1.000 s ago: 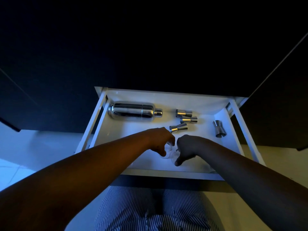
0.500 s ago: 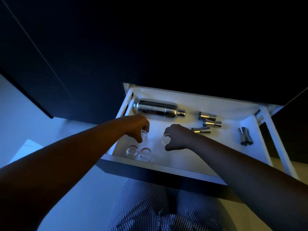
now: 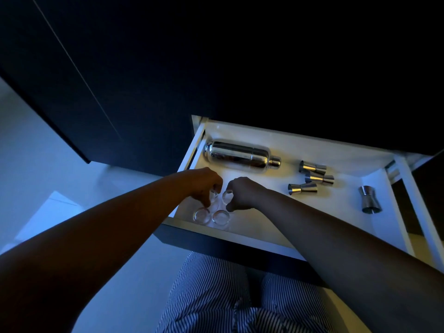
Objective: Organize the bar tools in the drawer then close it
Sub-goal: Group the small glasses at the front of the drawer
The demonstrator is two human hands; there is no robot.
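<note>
The white drawer (image 3: 240,233) stands pulled out. A steel shaker (image 3: 240,156) lies on its side at the back left. Three steel jiggers (image 3: 312,168) lie in a cluster to its right, and a darker jigger (image 3: 370,203) stands apart at the far right. Two clear shot glasses (image 3: 201,215) (image 3: 221,217) stand upright in the front left corner. My left hand (image 3: 204,186) grips a third shot glass (image 3: 213,194) just behind them. Beside it, my right hand (image 3: 242,193) grips another shot glass (image 3: 227,195).
Dark cabinet fronts (image 3: 120,92) rise above and to the left of the drawer. The drawer's right runner (image 3: 415,212) sticks out on the right. My striped trousers (image 3: 216,296) are right below the drawer front. Pale floor (image 3: 36,164) lies to the left.
Both hands have carried their shot glasses leftwards from the drawer's front middle to the front left corner, and the right hand's glass has closed in beside the left one.
</note>
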